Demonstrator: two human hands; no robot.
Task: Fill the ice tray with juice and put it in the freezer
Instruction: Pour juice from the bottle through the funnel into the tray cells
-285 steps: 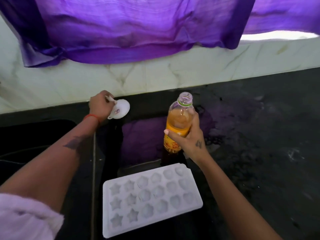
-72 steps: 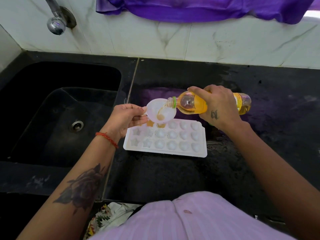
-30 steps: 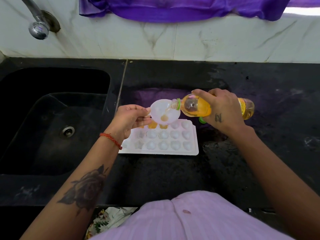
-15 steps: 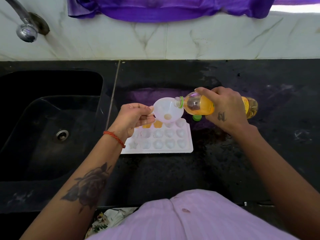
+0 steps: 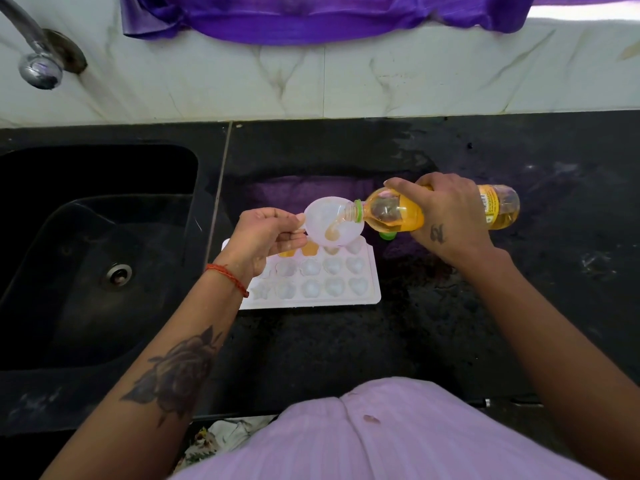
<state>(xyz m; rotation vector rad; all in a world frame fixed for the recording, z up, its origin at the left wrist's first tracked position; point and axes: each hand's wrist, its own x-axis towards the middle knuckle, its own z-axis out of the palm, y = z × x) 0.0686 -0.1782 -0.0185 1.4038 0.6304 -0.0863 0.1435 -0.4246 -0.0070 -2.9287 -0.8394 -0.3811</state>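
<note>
Juice is running from a tipped bottle through a funnel into the far row of an ice tray.

The left hand [image 5: 266,235] is pinching the tab of the small white plastic funnel [image 5: 333,223] between curled fingers, holding it over the far edge of the white plastic ice tray with moulded shapes [image 5: 370,292], which is lying just below and nearer than those fingers; two far cells are showing orange. The right hand [image 5: 446,220] is wrapping its fingers round the clear plastic bottle of orange juice [image 5: 398,214], lying almost level, its mouth sitting on the funnel's rim. A green cap [image 5: 387,234] is lying just under that hand. Bare black stone counter [image 5: 519,299] is spreading right of and nearer than the fingers; the black sink [image 5: 86,254] is opening left of them, and the white marbled wall [image 5: 346,81] is closing off the far side.
</note>
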